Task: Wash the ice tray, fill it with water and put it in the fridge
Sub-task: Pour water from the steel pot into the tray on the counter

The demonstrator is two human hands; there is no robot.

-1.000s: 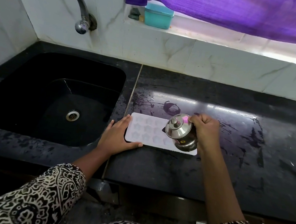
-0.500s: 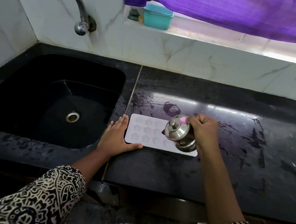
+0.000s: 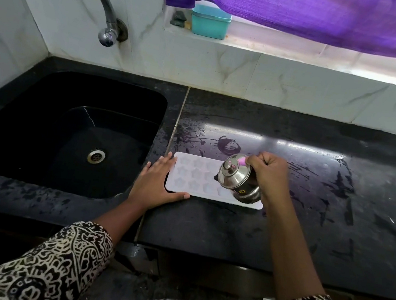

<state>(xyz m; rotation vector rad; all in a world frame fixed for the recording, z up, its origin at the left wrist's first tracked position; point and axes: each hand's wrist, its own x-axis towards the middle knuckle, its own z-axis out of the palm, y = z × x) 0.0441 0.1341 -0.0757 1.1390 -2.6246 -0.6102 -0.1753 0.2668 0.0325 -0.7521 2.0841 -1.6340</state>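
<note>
Just right of the sink [image 3: 31, 128], the ice tray [image 3: 195, 174] lies on the worktop [image 3: 320, 229], where the left hand [image 3: 156, 182], grip spread flat, braces its sink-side end, likely to steady it, while the right hand [image 3: 270, 177], grip curled round a steel pot [image 3: 237, 180], tilts it over the far cells, hiding them and any water.

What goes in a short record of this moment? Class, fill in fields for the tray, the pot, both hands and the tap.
ice tray: white, star moulds, flat on the black counter right of the sink
steel pot: lidded, tilted over the tray's right end
left hand: flat, braced against the tray's left end
right hand: grips the pot
tap: no water visible
</note>
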